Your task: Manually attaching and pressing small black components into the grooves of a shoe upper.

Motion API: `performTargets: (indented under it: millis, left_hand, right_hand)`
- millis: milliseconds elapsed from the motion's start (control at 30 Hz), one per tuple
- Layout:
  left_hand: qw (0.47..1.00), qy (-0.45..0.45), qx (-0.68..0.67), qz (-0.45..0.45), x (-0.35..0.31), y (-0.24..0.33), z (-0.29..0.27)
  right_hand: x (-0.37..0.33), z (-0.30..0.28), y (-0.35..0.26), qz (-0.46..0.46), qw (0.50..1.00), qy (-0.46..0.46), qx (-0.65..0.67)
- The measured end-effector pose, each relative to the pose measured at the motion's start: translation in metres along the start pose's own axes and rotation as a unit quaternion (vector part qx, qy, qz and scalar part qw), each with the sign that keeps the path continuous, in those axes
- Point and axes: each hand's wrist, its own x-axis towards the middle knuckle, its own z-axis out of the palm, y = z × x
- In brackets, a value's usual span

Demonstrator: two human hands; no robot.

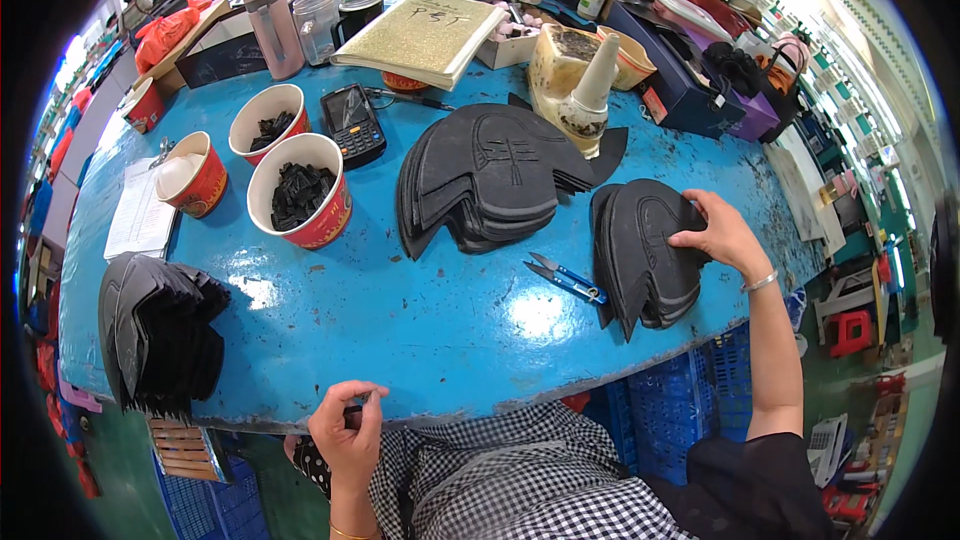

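At the right of the table, a stack of black shoe-upper pieces (pixel 650 250) has my right hand (pixel 722 235) at its far right edge. The thumb rests on the top piece and the fingers curl over its side, gripping it. My left hand (pixel 348 430) is at the near table edge, with thumb and fingertips brought together. Whatever may be in that pinch is too small to make out. Blue-handled thread snips (pixel 568 280) lie just left of the right stack. Behind them sits a larger black stack (pixel 485 175). Another black stack (pixel 160 330) stands at the far left.
Paper cups with black scraps (pixel 300 190) and a handheld scanner (pixel 352 125) stand left of centre. A glue pot with a cone-shaped top (pixel 590 100), a gold notebook (pixel 420 35) and a pink flask (pixel 270 25) line the back. Blue crates (pixel 670 410) are below the table edge.
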Motion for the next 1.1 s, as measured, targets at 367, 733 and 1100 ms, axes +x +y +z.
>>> performTargets:
  millis: [367,733,1100]
  left_hand:
    - [1.000,0.008,0.016,0.019,0.000,0.002,0.000]
    - [0.968,0.049,-0.187,-0.162,-0.010,0.043,0.002]
    - [0.928,-0.118,-0.232,-0.267,-0.028,0.080,0.010]
  right_hand:
    - [-0.011,0.018,0.038,-0.221,0.890,0.269,0.293]
    - [-0.060,0.088,-0.129,-0.250,0.838,-0.093,0.477]
    - [-0.098,0.093,-0.187,-0.490,0.795,-0.090,0.344]
